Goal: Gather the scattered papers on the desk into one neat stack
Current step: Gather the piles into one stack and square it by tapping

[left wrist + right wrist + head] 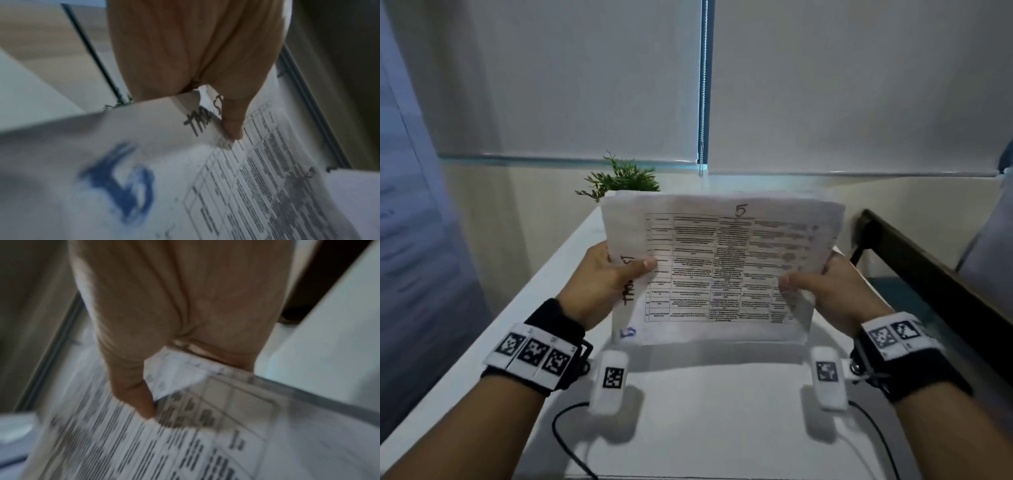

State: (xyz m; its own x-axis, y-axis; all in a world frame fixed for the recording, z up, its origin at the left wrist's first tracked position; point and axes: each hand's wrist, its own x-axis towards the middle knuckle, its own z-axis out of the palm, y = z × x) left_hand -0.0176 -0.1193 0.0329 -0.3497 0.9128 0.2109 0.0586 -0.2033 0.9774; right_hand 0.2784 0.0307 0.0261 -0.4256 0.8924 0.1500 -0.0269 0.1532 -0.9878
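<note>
A sheaf of white papers (722,267) stands nearly upright over the white desk (688,394), its bottom edge close to the desk top. The front sheet carries a printed table, a handwritten 5 at the top and a blue mark at the lower left. My left hand (606,274) grips the left edge, thumb on the front sheet. My right hand (822,284) grips the right edge the same way. In the left wrist view the thumb of my left hand (232,123) presses the papers (185,178). In the right wrist view, blurred, my right hand (144,394) pinches the papers (205,434).
A small green plant (623,178) stands at the desk's far end behind the papers. Closed roller blinds (585,85) cover the wall beyond. A dark wooden rail (928,260) runs along the right. Black cables (565,442) trail over the near desk.
</note>
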